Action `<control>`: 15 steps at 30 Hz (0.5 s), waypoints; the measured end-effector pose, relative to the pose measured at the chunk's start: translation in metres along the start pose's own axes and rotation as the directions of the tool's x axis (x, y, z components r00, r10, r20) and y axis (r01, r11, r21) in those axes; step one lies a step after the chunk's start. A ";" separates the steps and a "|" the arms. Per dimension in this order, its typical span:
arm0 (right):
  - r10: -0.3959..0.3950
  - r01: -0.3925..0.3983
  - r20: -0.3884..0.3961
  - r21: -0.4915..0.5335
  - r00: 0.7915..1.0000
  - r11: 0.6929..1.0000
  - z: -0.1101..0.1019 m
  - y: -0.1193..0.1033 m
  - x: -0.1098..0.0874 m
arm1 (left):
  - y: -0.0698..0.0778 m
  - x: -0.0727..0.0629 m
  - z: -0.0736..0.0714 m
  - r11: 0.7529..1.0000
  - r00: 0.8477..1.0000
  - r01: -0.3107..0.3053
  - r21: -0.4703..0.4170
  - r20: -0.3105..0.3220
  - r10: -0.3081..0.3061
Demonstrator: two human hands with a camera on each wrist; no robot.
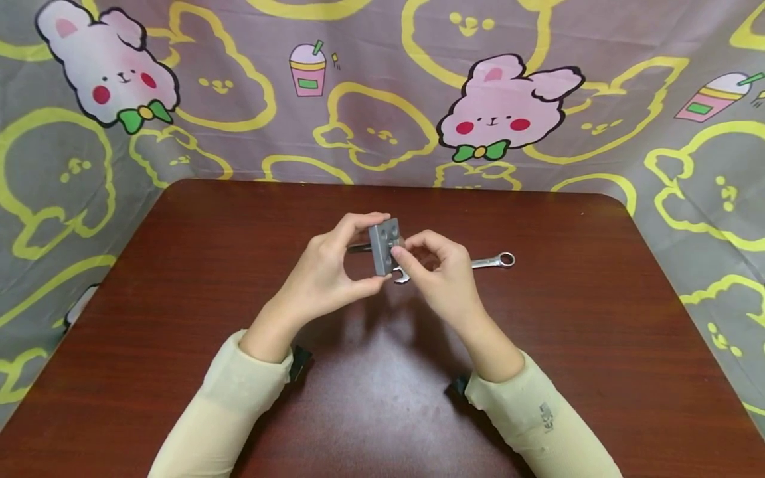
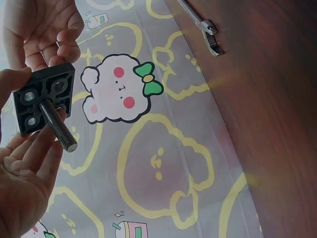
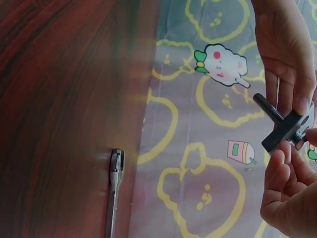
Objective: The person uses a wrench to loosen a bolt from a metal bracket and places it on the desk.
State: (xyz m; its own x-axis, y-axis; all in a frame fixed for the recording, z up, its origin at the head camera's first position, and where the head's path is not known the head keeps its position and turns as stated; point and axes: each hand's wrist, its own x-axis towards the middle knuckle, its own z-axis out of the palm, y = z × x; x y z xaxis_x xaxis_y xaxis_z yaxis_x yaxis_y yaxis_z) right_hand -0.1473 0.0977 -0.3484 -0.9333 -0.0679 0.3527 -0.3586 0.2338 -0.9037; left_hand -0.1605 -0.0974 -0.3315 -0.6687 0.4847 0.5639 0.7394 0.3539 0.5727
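Above the table, my left hand (image 1: 323,265) grips a grey square plate (image 1: 382,245) by opposite edges, thumb below and fingers above. Holes sit near the plate's corners. A threaded bolt (image 2: 58,126) runs through its middle, and its long shank sticks out on the left side. On the plate's right face, my right hand (image 1: 445,275) pinches the bolt's short end with thumb and fingers. Those fingertips hide whether a head or a nut is there. Behind the right hand, a silver combination wrench (image 1: 493,261) lies on the table, touched by neither hand.
The dark red-brown wooden table (image 1: 370,405) reaches back to a hanging cloth (image 1: 382,86) printed with cartoon rabbits and cups. The wrench's open end (image 1: 402,275) points left, its ring end (image 1: 507,259) right.
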 end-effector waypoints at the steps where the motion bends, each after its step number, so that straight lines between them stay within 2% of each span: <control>1: -0.003 0.003 -0.001 0.000 1.000 1.000 0.000 0.000 0.000 | 0.000 0.000 0.000 1.000 1.000 -0.002 0.000 -0.001 0.002; 8: -0.065 0.065 0.006 -0.009 0.998 0.998 0.000 0.002 -0.001 | -0.003 0.000 0.001 0.999 1.000 0.000 -0.048 -0.007 -0.001; 11: -0.106 0.106 0.037 -0.005 0.994 0.994 -0.001 0.004 -0.001 | -0.004 -0.001 0.000 0.997 1.000 0.009 -0.076 0.000 -0.009; 15: -0.151 0.147 0.094 0.050 0.984 0.988 -0.002 0.005 0.000 | -0.005 -0.001 0.000 0.996 1.000 0.023 -0.084 0.022 -0.021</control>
State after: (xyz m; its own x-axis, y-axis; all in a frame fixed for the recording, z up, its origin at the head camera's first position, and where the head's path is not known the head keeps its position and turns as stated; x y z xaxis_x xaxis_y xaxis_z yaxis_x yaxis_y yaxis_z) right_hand -0.1488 0.1013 -0.3525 -0.8662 -0.1935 0.4607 -0.4923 0.1724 -0.8532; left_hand -0.1631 -0.0998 -0.3350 -0.6821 0.4946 0.5386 0.7149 0.2961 0.6335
